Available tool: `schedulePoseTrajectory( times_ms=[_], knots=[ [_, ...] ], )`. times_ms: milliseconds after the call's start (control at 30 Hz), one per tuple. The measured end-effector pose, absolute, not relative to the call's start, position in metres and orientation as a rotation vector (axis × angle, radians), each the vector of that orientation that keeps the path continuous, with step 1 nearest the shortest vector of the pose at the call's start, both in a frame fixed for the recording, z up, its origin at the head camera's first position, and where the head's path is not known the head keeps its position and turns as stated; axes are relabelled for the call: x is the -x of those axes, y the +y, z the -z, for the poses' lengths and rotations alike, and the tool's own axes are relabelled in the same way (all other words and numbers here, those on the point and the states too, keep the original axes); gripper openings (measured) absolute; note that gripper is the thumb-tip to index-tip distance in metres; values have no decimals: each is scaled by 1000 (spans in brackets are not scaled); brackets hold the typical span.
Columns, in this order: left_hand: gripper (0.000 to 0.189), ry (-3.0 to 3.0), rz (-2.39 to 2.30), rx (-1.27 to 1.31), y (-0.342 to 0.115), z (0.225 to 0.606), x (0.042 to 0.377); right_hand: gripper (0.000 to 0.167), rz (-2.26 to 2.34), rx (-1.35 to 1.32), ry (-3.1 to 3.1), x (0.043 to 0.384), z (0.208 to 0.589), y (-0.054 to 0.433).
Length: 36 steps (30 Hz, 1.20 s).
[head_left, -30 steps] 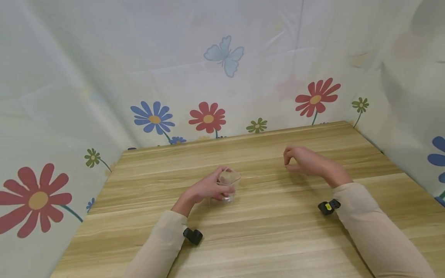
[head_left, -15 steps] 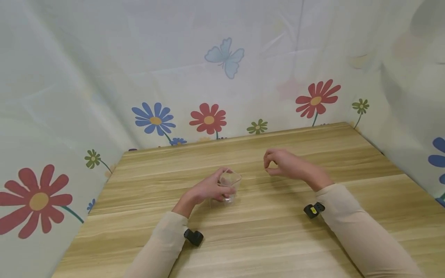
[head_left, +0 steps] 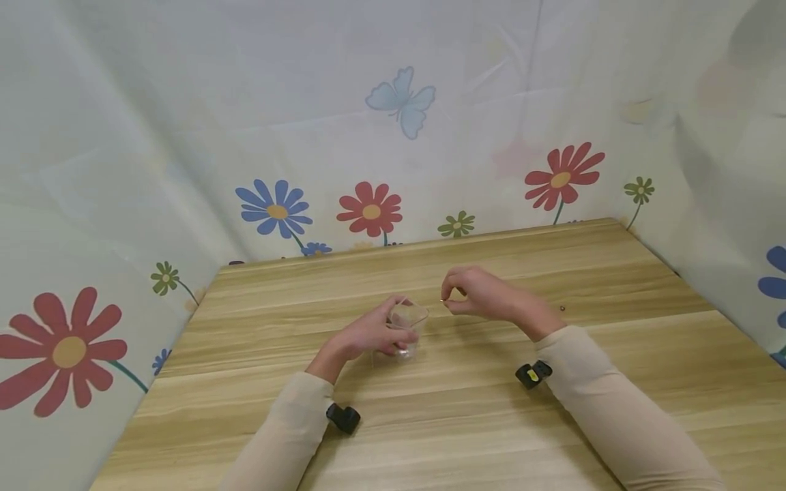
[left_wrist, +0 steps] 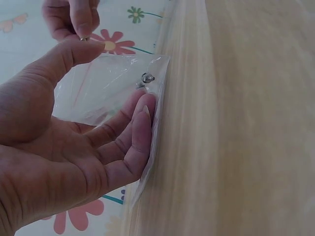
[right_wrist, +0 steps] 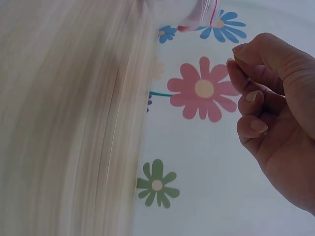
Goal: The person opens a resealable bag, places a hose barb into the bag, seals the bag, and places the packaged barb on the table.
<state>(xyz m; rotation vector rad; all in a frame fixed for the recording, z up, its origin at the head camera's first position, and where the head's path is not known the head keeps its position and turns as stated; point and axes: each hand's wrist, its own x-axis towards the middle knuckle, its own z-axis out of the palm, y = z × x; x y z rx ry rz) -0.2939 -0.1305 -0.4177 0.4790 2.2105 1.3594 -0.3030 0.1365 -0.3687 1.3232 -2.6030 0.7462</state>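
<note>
Firstly, item one: a clear bag, held near the middle of the table, its mouth parted and facing up, a pink strip along one edge; whether its base touched the wood I could not tell. Item two: my left grip, fingers and thumb curled round the bag. Item three: shiny metal bits, seen through the clear film close by that grip, apparently inside; one or two, overlap prevented a sure count. Entered as done. Item four: my right grip, thumb and forefinger pinched on a tiny metal piece, raised near the bag's mouth but apart from it. Entered as in hand, not yet deposited. Item five: a small dark speck, perhaps a similar piece, loose on the table to the right of my right grip, well apart from the bag and untouched. Entered, by judgement, as outstanding. Overall standing: filling looked partly done. Full number of pieces: not determinable from what showed.
</note>
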Motion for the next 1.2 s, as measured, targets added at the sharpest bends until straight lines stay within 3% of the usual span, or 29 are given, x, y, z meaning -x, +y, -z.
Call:
schedulePoseTrajectory(
  times_ms=[1200],
  knots=[
    [77, 2198, -1364, -480, -131, 416, 293, 9, -760, -1393, -2674, 309, 377, 87]
  ],
)
